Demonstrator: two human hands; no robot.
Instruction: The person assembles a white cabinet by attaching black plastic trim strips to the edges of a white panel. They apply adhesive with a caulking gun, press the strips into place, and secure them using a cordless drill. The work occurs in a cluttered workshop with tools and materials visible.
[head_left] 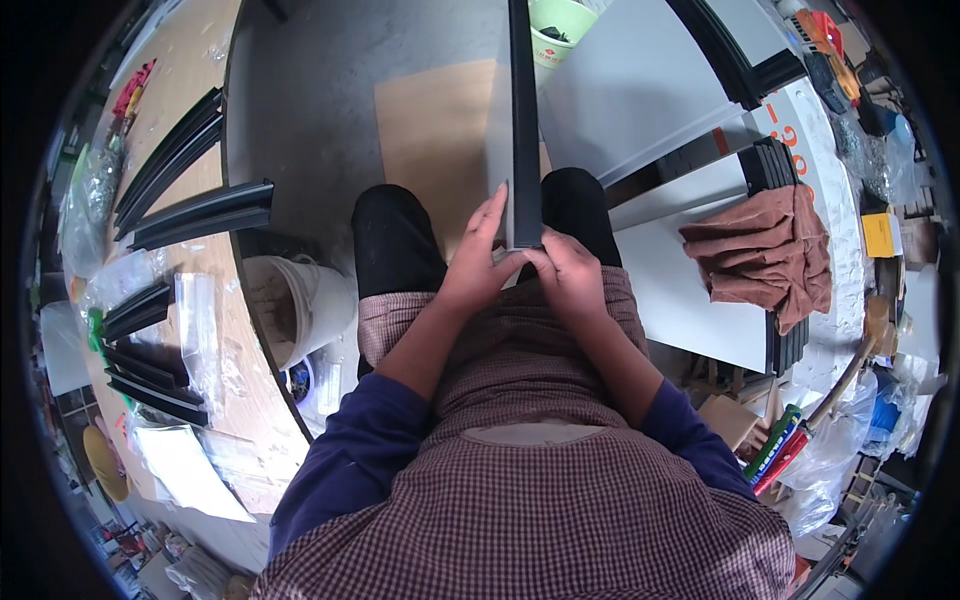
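Note:
A thin pale panel [500,135] stands on edge between my knees, seen almost end-on. A long black strip [524,120] runs along its upper edge. At the panel's near end, my left hand [478,265] lies along the left face with its fingers stretched forward and its thumb at the corner. From the right, my right hand [570,275] closes round the same end with bent fingers. Both thumbs nearly meet just below the strip's end. What the right fingertips press on is hidden.
Black profile strips [200,215] lie on the wooden table [245,350] at left, above a white bucket [310,305]. On the right are large pale panels [630,100], black-edged panels [690,285] and a brown cloth [765,250]. Cardboard [430,120] covers part of the floor ahead.

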